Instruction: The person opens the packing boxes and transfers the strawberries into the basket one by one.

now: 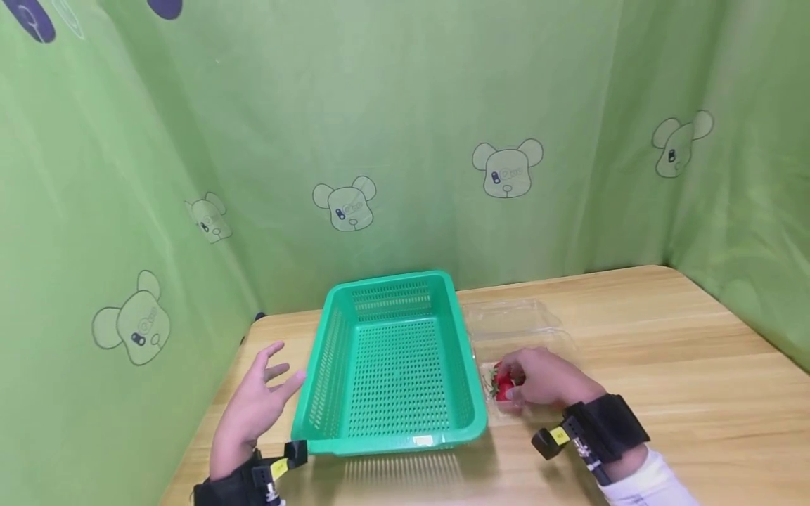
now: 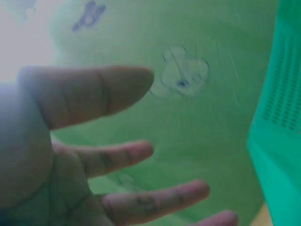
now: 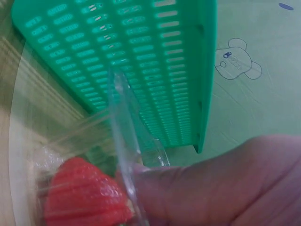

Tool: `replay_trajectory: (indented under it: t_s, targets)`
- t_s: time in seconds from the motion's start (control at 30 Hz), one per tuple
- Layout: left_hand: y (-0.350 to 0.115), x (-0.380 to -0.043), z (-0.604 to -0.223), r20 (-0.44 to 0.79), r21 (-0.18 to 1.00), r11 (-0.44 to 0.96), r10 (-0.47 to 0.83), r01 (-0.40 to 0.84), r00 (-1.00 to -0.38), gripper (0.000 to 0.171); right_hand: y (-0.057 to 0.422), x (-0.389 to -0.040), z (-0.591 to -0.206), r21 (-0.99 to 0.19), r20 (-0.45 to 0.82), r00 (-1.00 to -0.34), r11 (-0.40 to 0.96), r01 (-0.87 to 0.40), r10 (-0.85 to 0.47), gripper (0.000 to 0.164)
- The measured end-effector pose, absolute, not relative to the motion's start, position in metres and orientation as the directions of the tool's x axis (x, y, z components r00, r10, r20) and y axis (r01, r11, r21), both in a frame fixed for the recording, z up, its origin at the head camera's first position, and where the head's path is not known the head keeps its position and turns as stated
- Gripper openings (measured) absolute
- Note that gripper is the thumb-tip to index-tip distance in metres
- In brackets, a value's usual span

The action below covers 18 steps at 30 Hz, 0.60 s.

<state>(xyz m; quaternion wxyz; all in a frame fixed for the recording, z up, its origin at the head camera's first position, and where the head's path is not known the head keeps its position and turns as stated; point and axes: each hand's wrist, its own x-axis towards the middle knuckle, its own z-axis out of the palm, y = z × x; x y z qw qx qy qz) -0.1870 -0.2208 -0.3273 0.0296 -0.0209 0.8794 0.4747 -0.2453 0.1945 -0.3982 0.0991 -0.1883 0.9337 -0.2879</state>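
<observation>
Left grip (image 1: 256,404): lower left of frame, fingers spread apart, holds nothing.
Green basket (image 1: 399,445): centre of frame, upright on counter (image 1: 696,365).
Strawberries (image 1: 504,391): right of centre, inside open clear box (image 1: 506,318), just beside basket.
Right grip (image 1: 549,378): right of centre, fingers and thumb at strawberries; clamped or merely touching, can't tell.
Risk: squeezing too hard could bruise fruit; thumb catching the thin box wall could drag or tip the box.

Red strawberries (image 1: 504,391), green basket (image 1: 399,379), bear-print green curtain (image 1: 411,91), wood-grained table (image 1: 683,351)
</observation>
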Motion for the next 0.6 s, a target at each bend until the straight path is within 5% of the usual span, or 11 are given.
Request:
replay_trajectory:
  t_s: [0.2,0.6]
  targets:
    - [-0.232,-0.196,-0.346,-0.144,0.893,0.443,0.117,-0.077,-0.983,0.065,0.192,-0.249,-0.408,-0.612,-0.079,-0.907,0.738,-0.284,-0.414,0.03]
    - [-0.245,-0.197,-0.357,-0.106,0.889,0.449,0.395,0.091,-0.912,0.066,0.192,-0.251,-0.422,-0.573,-0.06,-0.902,0.755,-0.319,-0.427,0.023]
